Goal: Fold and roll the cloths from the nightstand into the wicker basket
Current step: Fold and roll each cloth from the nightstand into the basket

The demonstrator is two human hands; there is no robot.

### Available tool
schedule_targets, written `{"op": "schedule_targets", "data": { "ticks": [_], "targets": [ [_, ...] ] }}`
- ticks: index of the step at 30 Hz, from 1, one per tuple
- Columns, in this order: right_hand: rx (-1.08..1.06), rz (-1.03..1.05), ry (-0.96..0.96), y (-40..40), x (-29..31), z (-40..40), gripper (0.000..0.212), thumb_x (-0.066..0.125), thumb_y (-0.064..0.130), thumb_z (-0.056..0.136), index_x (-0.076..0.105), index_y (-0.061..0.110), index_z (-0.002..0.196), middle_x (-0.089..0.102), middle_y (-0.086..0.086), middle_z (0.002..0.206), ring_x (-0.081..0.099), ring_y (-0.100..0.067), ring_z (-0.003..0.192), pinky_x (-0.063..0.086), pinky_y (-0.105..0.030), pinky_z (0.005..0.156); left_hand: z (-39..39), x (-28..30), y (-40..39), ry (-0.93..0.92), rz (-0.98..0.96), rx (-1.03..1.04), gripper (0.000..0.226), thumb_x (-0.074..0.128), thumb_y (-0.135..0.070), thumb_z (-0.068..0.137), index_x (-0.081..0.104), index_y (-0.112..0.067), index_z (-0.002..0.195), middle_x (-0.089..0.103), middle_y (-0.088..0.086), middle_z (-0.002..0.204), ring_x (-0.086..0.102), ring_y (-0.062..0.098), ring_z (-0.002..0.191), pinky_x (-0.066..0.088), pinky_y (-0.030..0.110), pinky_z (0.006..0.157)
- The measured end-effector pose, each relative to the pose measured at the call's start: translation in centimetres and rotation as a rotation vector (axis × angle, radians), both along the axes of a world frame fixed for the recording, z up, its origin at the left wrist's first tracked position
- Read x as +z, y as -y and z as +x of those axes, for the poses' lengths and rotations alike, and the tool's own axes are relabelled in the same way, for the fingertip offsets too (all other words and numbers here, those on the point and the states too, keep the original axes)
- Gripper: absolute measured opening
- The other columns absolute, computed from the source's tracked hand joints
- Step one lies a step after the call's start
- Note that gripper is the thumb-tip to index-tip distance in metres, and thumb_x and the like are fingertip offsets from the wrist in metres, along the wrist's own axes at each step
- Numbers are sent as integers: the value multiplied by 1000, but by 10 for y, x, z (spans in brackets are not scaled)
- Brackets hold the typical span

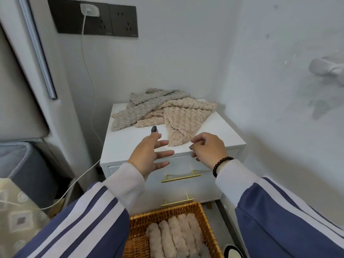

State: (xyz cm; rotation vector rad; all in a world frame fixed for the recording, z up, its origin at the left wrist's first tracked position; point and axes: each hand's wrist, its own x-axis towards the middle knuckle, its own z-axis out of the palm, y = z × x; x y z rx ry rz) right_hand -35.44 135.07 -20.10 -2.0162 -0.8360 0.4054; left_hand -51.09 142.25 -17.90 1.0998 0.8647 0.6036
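A heap of fluffy cloths lies on the white nightstand [130, 146]: grey ones [149, 101] at the back, beige ones [182, 121] in front, one corner hanging toward the front edge. My left hand [150, 153] hovers over the nightstand's front with fingers spread, holding nothing. My right hand [206, 148] is beside the beige cloth's near corner, fingers loosely curled, empty as far as I can see. The wicker basket [141, 222] stands on the floor below, with several rolled beige cloths [175, 237] lined up inside.
The nightstand has two drawers with gold handles [180, 178]. A white charger cable [89, 75] runs down from a dark wall socket panel [115, 21] on the left. A bed edge [22, 164] is at left, a white wall close on the right.
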Motion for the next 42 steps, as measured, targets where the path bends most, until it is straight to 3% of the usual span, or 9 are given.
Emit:
{"op": "schedule_targets", "data": {
  "ticks": [4, 8, 13, 16, 21, 31, 34, 39, 42],
  "targets": [
    [91, -62, 220, -17, -10, -3, 29, 56, 13, 86, 61, 21, 114, 50, -2, 122, 49, -16, 108, 37, -21, 87, -1, -1, -5, -20, 2, 6, 35, 35, -43, 102, 52, -20, 122, 63, 1, 118, 68, 24, 99, 53, 41, 84],
    [179, -331, 315, -28, -17, -8, 48, 57, 23, 87, 52, 22, 134, 30, -6, 148, 24, -25, 138, 26, -32, 110, -5, -2, -4, -46, 7, 5, 34, 36, -45, 101, 56, -21, 114, 64, 2, 116, 69, 24, 97, 53, 41, 83],
    [92, -256, 326, -31, -8, -9, 41, 56, 15, 88, 55, 3, 127, 48, -10, 136, 47, -25, 123, 35, -25, 98, -11, -2, -2, -72, 8, -7, 34, 34, -43, 102, 58, -20, 111, 67, 3, 113, 69, 25, 97, 53, 41, 86],
    [4, -84, 228, -26, 4, -10, 43, 57, 13, 88, 56, 9, 131, 52, -6, 137, 49, -19, 124, 30, -16, 89, -17, -3, -2, -79, 13, -2, 34, 35, -42, 102, 58, -19, 111, 68, 4, 113, 69, 25, 97, 52, 43, 89],
    [-13, 100, 170, -11, 27, -24, 33, 60, 13, 86, 66, 14, 119, 63, 0, 123, 57, -11, 106, 39, -17, 87, -26, -4, -5, -102, 8, 11, 34, 35, -43, 102, 58, -20, 110, 68, 4, 111, 69, 25, 96, 52, 41, 87],
    [164, 87, 182, 17, 36, -52, 16, 64, 14, 85, 75, 23, 93, 63, 14, 89, 56, 2, 84, 44, -13, 85, -29, -8, -6, -99, -73, 34, 36, 37, -44, 101, 58, -18, 111, 68, 6, 111, 69, 26, 95, 53, 40, 80],
    [241, 28, 191, 21, 33, -53, 20, 62, 11, 85, 75, 24, 95, 65, 13, 95, 56, 4, 85, 42, -7, 78, -25, -9, -4, -98, -88, 36, 31, 36, -43, 101, 57, -20, 102, 68, 7, 110, 69, 26, 95, 52, 40, 81],
    [429, -103, 169, 19, 23, -59, 37, 56, 5, 83, 71, 25, 110, 64, 9, 121, 57, -6, 113, 46, -24, 99, -16, -13, 0, -77, -119, -9, 31, 39, -39, 102, 60, -16, 103, 69, 10, 104, 69, 27, 95, 54, 39, 75],
    [496, -128, 133, 15, 20, -60, 43, 53, 0, 83, 69, 24, 115, 64, 9, 122, 61, -5, 103, 51, -19, 84, -13, -17, -4, -129, -33, 37, 18, 49, -23, 99, 61, -10, 104, 70, 13, 101, 70, 27, 90, 58, 34, 62]
  ]
}}
